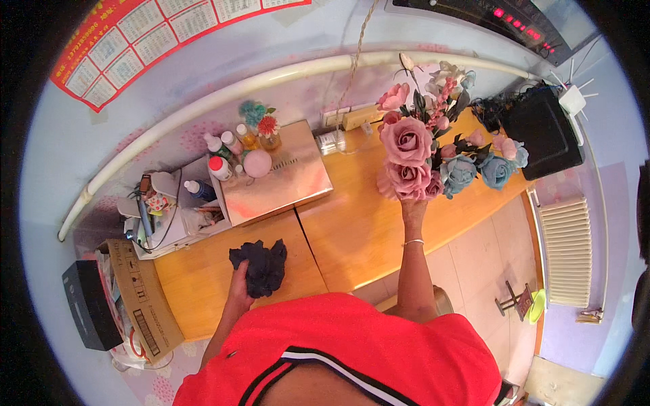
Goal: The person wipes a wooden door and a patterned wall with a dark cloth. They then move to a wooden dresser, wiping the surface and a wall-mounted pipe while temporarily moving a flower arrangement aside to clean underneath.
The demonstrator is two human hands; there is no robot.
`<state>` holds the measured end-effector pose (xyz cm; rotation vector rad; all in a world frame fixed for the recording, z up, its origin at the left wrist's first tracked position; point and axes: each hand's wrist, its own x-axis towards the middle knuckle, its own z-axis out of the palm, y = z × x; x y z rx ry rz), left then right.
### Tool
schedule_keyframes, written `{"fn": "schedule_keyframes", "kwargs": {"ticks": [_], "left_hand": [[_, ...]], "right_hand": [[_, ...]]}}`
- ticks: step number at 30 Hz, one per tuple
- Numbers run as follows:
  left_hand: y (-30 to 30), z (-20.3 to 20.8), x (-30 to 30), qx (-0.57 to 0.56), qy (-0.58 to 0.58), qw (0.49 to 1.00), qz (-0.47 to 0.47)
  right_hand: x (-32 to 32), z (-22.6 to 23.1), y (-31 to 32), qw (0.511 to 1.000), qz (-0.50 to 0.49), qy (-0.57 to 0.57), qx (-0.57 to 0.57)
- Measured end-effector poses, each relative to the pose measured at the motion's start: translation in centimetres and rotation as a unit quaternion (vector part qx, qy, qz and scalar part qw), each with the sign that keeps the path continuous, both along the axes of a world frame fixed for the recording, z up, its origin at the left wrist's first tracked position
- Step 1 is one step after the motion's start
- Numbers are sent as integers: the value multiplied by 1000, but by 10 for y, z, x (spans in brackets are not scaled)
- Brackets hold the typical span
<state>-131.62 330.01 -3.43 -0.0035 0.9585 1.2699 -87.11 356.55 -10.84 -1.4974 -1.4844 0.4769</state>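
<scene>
My left hand is closed on a crumpled dark cloth, just over the near left part of the wooden table. At the right, my right arm stretches forward, and my right hand goes in under the pink roses of a large bunch of flowers. Its fingers are hidden by the blooms, so their grip does not show. Pink and dusty-blue roses, small buds and dark green leaves make up the bunch. Whatever supports the stems is out of sight below them.
A shiny rose-gold box bears bottles and a round pink container. Left of it stands a white organizer with odds and ends. A cardboard box adjoins the table's left end; a black device lies far right, near a radiator.
</scene>
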Motion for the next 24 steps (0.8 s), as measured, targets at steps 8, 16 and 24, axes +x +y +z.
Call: {"fn": "schedule_keyframes", "kwargs": {"ticks": [8, 16, 24], "left_hand": [[-31, 19, -13, -28, 50, 997, 60], [-39, 10, -11, -19, 8, 996, 83], [-28, 20, -4, -44, 36, 994, 89]], "right_hand": [[0, -31, 33, 965, -14, -248, 81], [17, -60, 38, 924, -96, -316, 194], [42, -96, 30, 892, -78, -407, 179]]}}
